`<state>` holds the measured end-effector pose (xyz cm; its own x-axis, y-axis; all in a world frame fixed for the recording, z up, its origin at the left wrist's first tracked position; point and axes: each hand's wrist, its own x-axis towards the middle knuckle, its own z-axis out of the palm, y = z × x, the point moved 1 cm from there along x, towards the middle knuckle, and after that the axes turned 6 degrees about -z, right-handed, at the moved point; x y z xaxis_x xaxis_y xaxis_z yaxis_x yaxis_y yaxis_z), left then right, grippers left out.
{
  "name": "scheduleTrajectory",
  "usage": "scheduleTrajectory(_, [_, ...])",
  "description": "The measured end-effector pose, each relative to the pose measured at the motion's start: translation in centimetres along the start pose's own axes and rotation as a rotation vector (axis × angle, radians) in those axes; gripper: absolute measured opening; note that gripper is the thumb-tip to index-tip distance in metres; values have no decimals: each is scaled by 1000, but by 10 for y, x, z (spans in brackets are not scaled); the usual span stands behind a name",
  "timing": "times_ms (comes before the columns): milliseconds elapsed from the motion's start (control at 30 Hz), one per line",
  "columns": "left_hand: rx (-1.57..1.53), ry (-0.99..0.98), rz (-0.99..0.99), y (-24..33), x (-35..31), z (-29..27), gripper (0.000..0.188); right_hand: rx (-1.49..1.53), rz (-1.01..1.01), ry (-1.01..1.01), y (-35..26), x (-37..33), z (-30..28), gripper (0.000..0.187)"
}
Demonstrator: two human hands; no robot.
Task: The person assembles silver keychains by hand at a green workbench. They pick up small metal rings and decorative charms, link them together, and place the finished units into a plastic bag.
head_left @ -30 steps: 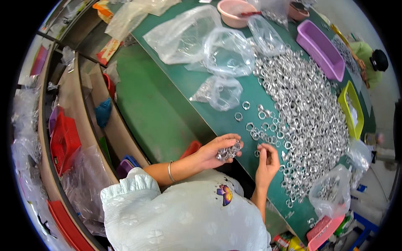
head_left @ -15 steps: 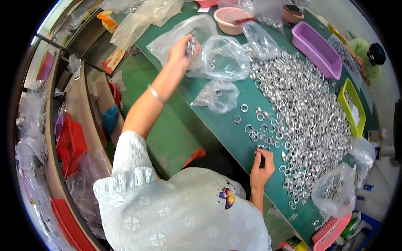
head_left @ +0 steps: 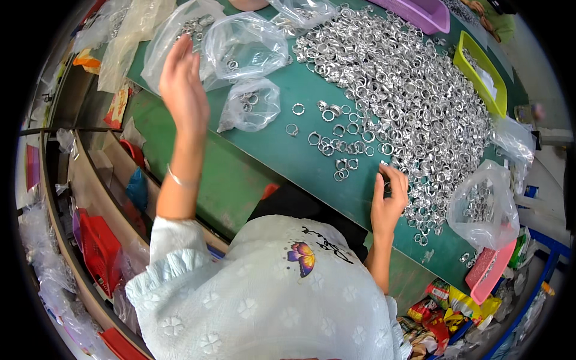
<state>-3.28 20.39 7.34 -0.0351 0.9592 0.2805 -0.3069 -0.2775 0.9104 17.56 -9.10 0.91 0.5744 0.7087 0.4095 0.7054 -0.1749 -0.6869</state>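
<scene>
My left hand (head_left: 185, 90) is raised over the table's left edge, fingers stretched out and nothing seen in them. Just beyond its fingertips, a clear plastic bag (head_left: 161, 49) lies with a clump of silver-coloured rings (head_left: 195, 25) on it. Beside it are an open clear bag (head_left: 249, 51) and a smaller one (head_left: 264, 114), each with some rings inside. My right hand (head_left: 390, 201) rests at the near edge of a large ring pile (head_left: 414, 102). Its thumb and forefinger are bent but apart, with a ring visible between them. A small ring cluster (head_left: 343, 169) lies to its left.
Around the green table (head_left: 264, 147) stand a purple basin (head_left: 423, 15), a yellow-green basket (head_left: 480, 75), a bag of rings (head_left: 483, 207) and a pink basket (head_left: 491, 273). Shelves with a red basket (head_left: 99, 252) rise at left. Another person's green sleeve (head_left: 501, 27) shows far right.
The left hand has let go of a bunch of rings, now on the bag, and drawn back. The right hand has moved away from a few rings toward the pile. The view has shifted.
</scene>
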Motion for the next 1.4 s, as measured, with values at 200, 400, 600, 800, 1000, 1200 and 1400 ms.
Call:
scheduleTrajectory(200, [454,-876,-35,2,-169,38,33,-276,-217,-198,-4,30,31,19])
scheduleTrajectory(400, [785,-1026,97,-28,-203,50,36,-293,-164,-226,2,12,11,11])
scheduleTrajectory(600, [834,-849,167,-46,-194,52,32,-233,-133,-194,5,-2,-4,13])
scheduleTrajectory(800, [846,-836,157,-39,-196,53,36,-134,-142,-151,-2,-3,-9,12])
scheduleTrajectory(1000, [924,-901,190,-50,-204,73,36,-131,-116,-15,11,18,-2,11])
scheduleTrajectory(1200, [916,-889,200,-39,-197,53,35,-276,-132,-54,7,28,-1,13])
scheduleTrajectory(1400, [957,-827,115,-46,-193,48,35,-480,-136,-228,0,37,18,11])
